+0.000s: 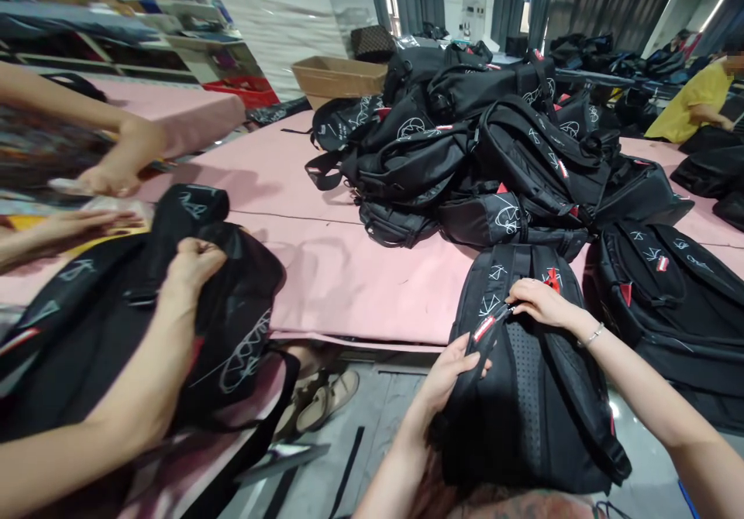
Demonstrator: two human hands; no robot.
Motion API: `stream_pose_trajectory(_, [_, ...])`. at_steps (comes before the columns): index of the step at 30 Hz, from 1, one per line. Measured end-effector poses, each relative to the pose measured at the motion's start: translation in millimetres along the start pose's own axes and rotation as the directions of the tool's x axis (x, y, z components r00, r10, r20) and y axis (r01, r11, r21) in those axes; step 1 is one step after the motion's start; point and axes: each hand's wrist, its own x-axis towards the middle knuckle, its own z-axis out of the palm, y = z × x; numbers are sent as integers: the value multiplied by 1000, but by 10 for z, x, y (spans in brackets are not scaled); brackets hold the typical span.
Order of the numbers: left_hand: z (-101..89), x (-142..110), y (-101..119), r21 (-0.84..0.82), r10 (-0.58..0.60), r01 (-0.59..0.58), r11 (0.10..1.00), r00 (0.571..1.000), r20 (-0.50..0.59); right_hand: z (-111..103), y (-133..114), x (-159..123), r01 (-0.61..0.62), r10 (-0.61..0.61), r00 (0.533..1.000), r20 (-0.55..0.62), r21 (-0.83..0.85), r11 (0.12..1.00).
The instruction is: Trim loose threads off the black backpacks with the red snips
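A black backpack (528,372) with white line drawings leans against the table edge in front of me, its strap side and mesh back panel facing me. My left hand (450,368) is closed around one padded shoulder strap (480,348), below its red-and-white label (483,328). Higher up, my right hand (543,304) pinches a small dark piece at that strap; the fingers partly hide it. A red tag (552,279) shows just behind the right hand. Another black backpack (668,302) stands close on the right.
Black backpacks (418,155) are heaped on the pink table (372,286), with a cardboard box (340,77) behind. At left, a co-worker's hand (194,267) grips another backpack (244,325); other people's arms (131,143) reach in beyond. Someone in yellow (691,101) is at far right.
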Motion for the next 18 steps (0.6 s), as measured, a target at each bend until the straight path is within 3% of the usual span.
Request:
stream_pose_trajectory(9, [-33, 13, -8, 11, -28, 28, 1000, 1000, 0, 40, 42, 23, 10, -12, 1000, 20, 92, 996])
stream_pose_trajectory(18, [-44, 18, 3, 36, -14, 13, 999, 999, 37, -49, 25, -5, 4, -4, 1000, -1, -1, 1000])
